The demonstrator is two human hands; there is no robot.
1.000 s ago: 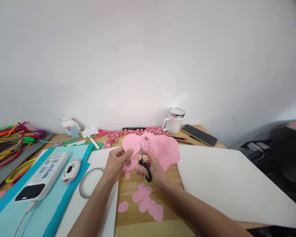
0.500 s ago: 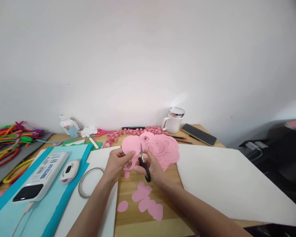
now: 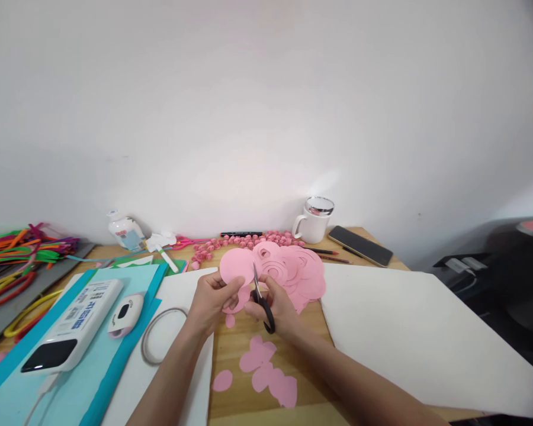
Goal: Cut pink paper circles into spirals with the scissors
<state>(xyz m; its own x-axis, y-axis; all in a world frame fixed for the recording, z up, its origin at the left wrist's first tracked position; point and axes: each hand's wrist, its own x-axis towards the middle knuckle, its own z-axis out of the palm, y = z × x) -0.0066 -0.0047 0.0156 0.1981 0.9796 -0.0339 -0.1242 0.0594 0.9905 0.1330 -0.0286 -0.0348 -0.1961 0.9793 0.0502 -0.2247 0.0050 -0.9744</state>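
Observation:
Pinched between thumb and fingers, a round pink paper disc (image 3: 236, 264) is held up by my left hand (image 3: 213, 296). My right hand (image 3: 278, 305) grips black-handled scissors (image 3: 263, 306), their blades pointing up at the disc's right edge. Whether the blades are biting into the paper I cannot tell. Just behind both hands lies a pile of pink paper spirals and rings (image 3: 304, 275). Small pink paper pieces (image 3: 263, 362) lie on the wooden table below my hands, with a single pink oval (image 3: 222, 380) to their left.
At the back stand a white mug (image 3: 313, 222), rolled pink paper flowers (image 3: 249, 239), and a phone (image 3: 360, 245). A power bank (image 3: 73, 322) and a small white device (image 3: 125, 313) rest on blue sheets to the left, near a tape roll (image 3: 146, 343). White board (image 3: 417, 331) covers the right.
The whole view has shifted slightly, so the table things sit a little lower. Both hands keep their holds on the disc and the scissors, with hardly any movement between them.

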